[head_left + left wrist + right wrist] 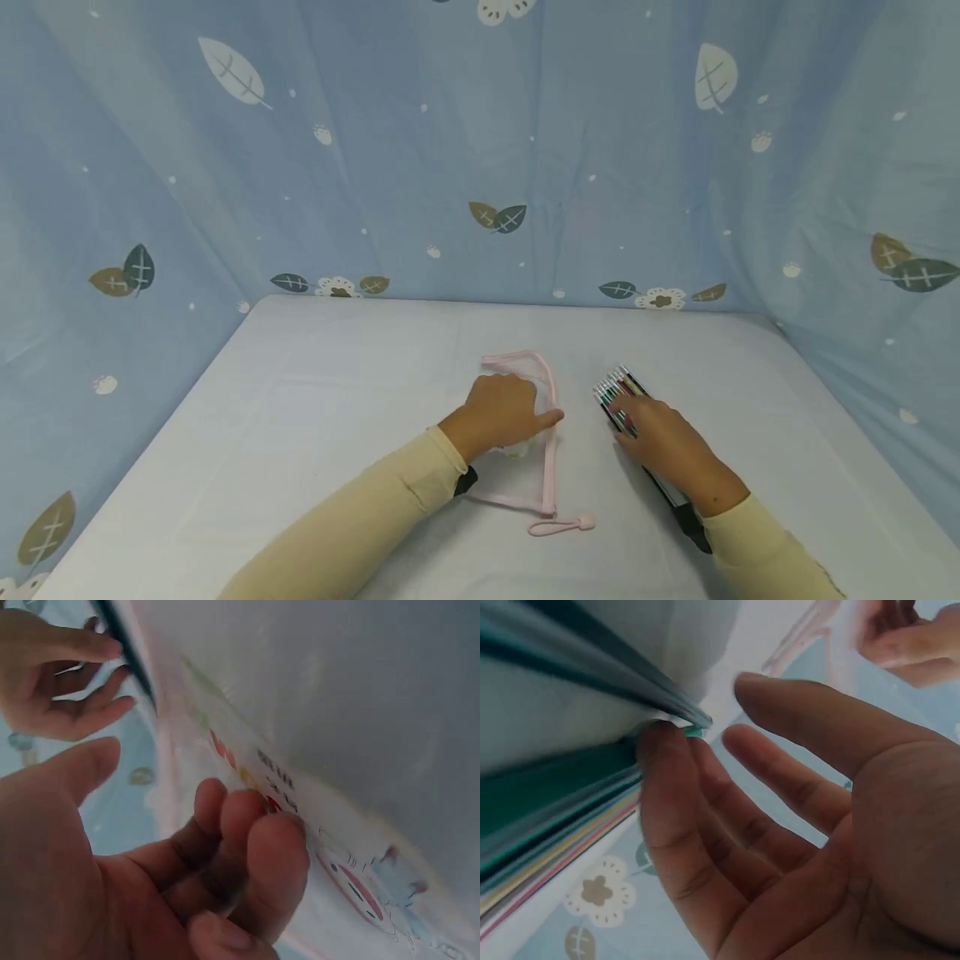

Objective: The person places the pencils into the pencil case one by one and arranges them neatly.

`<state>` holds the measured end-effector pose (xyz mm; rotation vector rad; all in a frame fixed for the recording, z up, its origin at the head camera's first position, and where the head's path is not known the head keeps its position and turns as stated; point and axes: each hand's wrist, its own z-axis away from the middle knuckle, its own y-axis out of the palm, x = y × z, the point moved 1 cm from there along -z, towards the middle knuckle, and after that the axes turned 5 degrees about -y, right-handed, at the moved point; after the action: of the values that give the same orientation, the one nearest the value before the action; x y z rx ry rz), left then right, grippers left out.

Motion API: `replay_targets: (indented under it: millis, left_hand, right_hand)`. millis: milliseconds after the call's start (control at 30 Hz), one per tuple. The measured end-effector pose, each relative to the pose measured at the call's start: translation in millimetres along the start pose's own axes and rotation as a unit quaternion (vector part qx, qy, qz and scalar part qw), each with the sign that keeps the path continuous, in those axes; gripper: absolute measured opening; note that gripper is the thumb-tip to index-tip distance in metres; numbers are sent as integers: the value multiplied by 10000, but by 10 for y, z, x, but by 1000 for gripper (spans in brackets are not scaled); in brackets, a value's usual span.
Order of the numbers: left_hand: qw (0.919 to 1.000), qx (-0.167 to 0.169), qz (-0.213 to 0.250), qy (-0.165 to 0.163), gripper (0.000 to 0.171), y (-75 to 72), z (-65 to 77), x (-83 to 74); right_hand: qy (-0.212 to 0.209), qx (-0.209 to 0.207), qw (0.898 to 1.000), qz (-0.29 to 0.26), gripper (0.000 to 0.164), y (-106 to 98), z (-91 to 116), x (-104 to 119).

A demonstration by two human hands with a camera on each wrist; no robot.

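Note:
A see-through zip pouch [510, 492] with pink trim lies flat at the middle of the table. My left hand [501, 412] is over it, and in the left wrist view its loosely bent fingers [277, 855] rest at the printed cartoon side, thumb apart from them. A row of slim pencils [619, 385] with silvery ends lies to the right of the pouch. Over these is my right hand [667, 442]. In the right wrist view one fingertip sits right at a dark green pencil [555, 776], while the thumb stands well away. The palm hides part of the row.
A pink loop zip pull [562, 525] extends from the pouch's lower right corner. The white table [337, 358] ends at a blue leaf-print curtain [420, 167] behind and on both sides.

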<state>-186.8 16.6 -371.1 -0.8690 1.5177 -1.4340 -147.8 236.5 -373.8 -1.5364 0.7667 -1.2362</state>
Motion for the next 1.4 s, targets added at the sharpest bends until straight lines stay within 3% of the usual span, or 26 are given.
replay_targets:
  millis: [100, 167, 433, 600, 800, 1000, 1200, 1400]
  left_hand:
    - [9976, 664, 23, -206, 58, 71, -89, -78]
    - [9957, 891, -70, -226, 58, 94, -132, -114]
    - [9926, 1139, -373, -180, 54, 124, -214, -177]
    - [9891, 1439, 47, -297, 53, 123, -192, -140]
    - [9822, 1554, 1041, -150, 48, 134, -164, -28]
    - [9520, 1958, 2349, -102, 34, 130, -111, 175]
    - [9244, 1930, 3290, 74, 26, 171, 23, 409]
    - [8857, 1972, 4203, 74, 23, 191, 164, 543]
  right_hand:
    - [-55, 94, 9998, 163, 36, 40, 24, -13]
    - [-84, 141, 9996, 234, 38, 56, 39, -16]
    - [-252, 83, 9994, 216, 42, 90, 55, -33]
    - [-377, 178, 9990, 142, 48, 134, 62, -52]
    - [-437, 105, 9990, 77, 56, 124, 83, -50]
    - [-681, -42, 9976, 67, 69, 98, 52, -48]
    - [-829, -305, 9961, 3, 75, 12, 32, 11]
    - [-788, -326, 9958, -327, 83, -84, 39, 74]
